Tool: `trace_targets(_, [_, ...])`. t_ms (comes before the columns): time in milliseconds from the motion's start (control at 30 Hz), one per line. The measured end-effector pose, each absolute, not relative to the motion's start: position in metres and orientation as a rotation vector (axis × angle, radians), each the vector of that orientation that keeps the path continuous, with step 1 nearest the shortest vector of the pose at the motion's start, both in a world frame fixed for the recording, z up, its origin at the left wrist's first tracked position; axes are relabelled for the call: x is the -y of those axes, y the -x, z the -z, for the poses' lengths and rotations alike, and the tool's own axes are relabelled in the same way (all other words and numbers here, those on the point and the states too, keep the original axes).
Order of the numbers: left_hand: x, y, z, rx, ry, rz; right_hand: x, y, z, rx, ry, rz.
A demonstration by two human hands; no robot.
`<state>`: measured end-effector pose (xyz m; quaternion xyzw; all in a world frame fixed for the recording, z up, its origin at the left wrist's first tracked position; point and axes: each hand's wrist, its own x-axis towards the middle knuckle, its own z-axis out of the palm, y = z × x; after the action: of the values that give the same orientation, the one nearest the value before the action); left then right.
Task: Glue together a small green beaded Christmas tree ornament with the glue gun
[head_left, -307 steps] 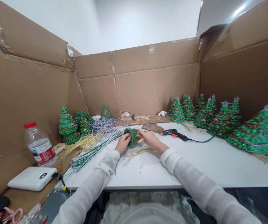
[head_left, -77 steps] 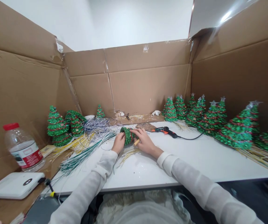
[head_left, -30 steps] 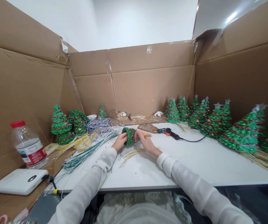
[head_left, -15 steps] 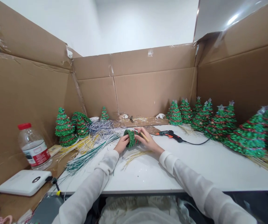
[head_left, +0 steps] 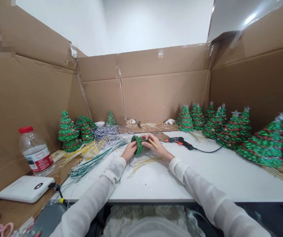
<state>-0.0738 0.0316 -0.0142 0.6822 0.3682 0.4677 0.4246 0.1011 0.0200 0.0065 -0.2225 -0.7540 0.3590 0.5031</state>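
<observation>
A small green piece with red trim [head_left: 139, 145] is held above the white table [head_left: 205, 171], its round open end facing left. My left hand [head_left: 129, 150] grips its left side, fingers closed on the rim. At its right side is my right hand [head_left: 156, 145], with fingertips on the piece and a thin tan stick [head_left: 152, 143] held between the fingers. Pale yellow strands [head_left: 143, 162] lie on the table just below the hands.
Teal strands [head_left: 92, 164], yellow strands [head_left: 87, 152] and tangled purple-white wire [head_left: 107, 132] lie left. A glue gun [head_left: 181, 142] with its cable is right. Green trees [head_left: 262, 144] line the right side. A bottle [head_left: 36, 154] and white power bank [head_left: 26, 188] stand far left.
The camera view has shifted slightly. Both hands keep nearly the same hold on the green piece, with the right fingers drawn slightly closer together.
</observation>
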Motion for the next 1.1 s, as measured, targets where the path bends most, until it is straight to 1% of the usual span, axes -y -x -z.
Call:
trace_targets(467, [-0.0277, 0.0728, 0.0144, -0.924, -1.721, -1.204, -0.0192, -0.1011, -0.0081, 1.894, 0.637, -0.674])
trace_targets(667, [-0.0282, 0.0725, 0.0151, -0.93, -1.722, -1.192, -0.018, -0.1013, -0.0092, 1.921, 0.635, -0.648])
trace_targets(900, [-0.0271, 0.0729, 0.0153, -0.93, -1.711, -1.196, -0.0193, -0.1002, -0.0079, 1.976, 0.633, -0.501])
trace_targets(1100, [-0.0275, 0.0734, 0.0158, -0.935, -1.689, -1.197, -0.0203, -0.099, -0.0085, 1.987, 0.621, -0.462])
